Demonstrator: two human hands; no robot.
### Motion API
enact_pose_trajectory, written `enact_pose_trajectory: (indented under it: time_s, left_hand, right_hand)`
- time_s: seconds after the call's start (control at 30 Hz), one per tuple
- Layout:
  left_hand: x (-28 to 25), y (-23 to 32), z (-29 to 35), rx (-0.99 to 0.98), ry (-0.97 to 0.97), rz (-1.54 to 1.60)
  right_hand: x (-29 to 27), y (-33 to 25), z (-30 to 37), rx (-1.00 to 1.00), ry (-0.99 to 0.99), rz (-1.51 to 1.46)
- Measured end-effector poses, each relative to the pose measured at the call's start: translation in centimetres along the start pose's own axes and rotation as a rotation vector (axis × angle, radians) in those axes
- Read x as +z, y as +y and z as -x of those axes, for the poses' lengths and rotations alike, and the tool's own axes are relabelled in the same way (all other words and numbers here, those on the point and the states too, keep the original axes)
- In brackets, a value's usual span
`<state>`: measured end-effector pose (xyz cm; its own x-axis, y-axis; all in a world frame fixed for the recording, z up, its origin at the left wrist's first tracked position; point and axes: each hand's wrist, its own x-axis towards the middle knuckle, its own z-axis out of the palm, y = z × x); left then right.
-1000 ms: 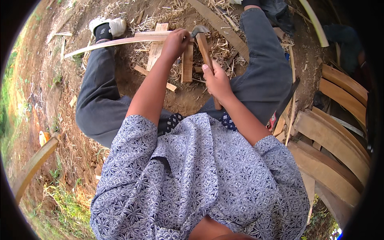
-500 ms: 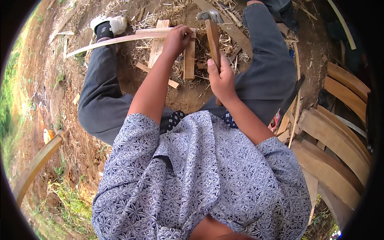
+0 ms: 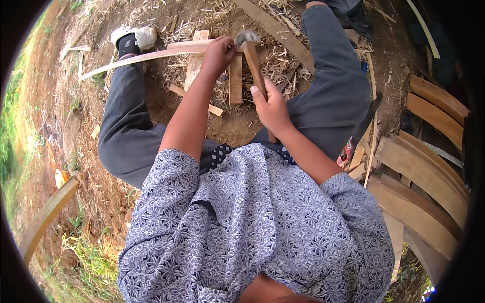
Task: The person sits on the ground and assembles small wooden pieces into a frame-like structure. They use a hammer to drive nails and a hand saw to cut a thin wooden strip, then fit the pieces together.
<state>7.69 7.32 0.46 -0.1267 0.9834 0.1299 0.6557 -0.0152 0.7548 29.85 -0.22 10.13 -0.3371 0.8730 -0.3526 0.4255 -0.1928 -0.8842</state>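
Observation:
My right hand is wrapped round the wooden handle of a hammer, thumb along the handle. Its metal head is beside the fingers of my left hand. That left hand is closed over the right end of a long, thin, curved wooden strip; whatever its fingertips pinch is hidden. A shorter wooden strip lies along the far side of the long one. Beneath them are a pale board and a narrow wooden block, both on the ground between my legs.
Wood shavings and offcuts litter the dirt. A long plank lies beyond the hammer. Curved wooden pieces are stacked at the right, near a saw with a red handle. Another curved beam stands at the left.
The hammer has come down and left with my right hand, so its head is now close to my left fingers. My left hand stays at the strip's end.

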Motion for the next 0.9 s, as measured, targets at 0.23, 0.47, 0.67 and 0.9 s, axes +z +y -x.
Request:
enact_pose_trajectory:
  time_s: [0.23,0.47,0.67,0.9]
  left_hand:
    - [-0.2,1.1,0.5,-0.025,0.030,0.047]
    - [0.0,0.6,0.4,0.022,0.056,0.015]
    - [-0.1,0.6,0.0,0.004,0.024,-0.020]
    - [0.3,0.4,0.2,0.024,0.029,-0.031]
  right_hand:
    - [-0.8,-1.8,-0.5,-0.114,0.009,-0.159]
    - [-1.0,-3.7,0.0,-0.144,0.071,-0.102]
    - [-0.7,-1.3,-1.2,-0.014,-0.007,0.015]
    - [-1.3,-0.4,-2.1,0.057,-0.054,0.089]
